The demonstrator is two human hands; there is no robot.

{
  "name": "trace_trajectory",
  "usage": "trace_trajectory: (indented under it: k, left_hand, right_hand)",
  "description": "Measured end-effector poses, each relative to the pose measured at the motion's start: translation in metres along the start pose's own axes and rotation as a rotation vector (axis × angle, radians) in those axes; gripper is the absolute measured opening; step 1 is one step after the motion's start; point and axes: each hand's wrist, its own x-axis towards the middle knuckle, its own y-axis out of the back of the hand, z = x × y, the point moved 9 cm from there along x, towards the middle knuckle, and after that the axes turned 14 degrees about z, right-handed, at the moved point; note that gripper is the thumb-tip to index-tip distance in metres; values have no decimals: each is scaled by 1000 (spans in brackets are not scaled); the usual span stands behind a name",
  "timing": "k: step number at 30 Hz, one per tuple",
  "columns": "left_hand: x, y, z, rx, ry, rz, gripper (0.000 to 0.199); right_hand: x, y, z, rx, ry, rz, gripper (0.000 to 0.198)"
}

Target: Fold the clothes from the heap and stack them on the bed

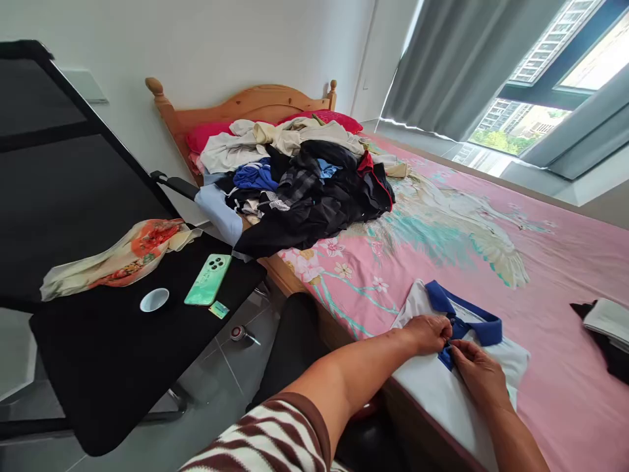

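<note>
A white polo shirt (427, 387) with a blue collar (486, 331) and blue button placket lies face up at the near edge of the bed. My left hand (428, 334) pinches the placket just below the collar. From the right, my right hand (479, 370) pinches the same placket, its fingertips almost touching those of the left. The button between the fingers is too small and covered to make out. Part of the shirt's front is hidden under my hands and forearms.
A heap of clothes (314, 190) lies toward the wooden headboard (255, 98). Folded clothes (609, 324) rest at the right. On the black chair (122, 367) are a scarf (142, 252), a green phone (209, 280), a small white cup (154, 300) and a card (219, 309).
</note>
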Motion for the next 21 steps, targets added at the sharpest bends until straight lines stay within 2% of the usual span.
trace_trajectory:
  k: [3, 8, 15, 21]
  left_hand:
    - [1, 3, 1, -15, -8, 10, 7]
    - [6, 9, 7, -64, -50, 43, 11]
    - [18, 14, 15, -107, -80, 60, 19]
    - [20, 20, 17, -134, -24, 55, 14]
  right_hand:
    - [1, -1, -7, 8, 25, -17, 38]
    - [0, 0, -37, -13, 99, -66, 26]
    - [4, 13, -44, -35, -9, 21, 17]
    - [1, 22, -40, 45, -102, 49, 26]
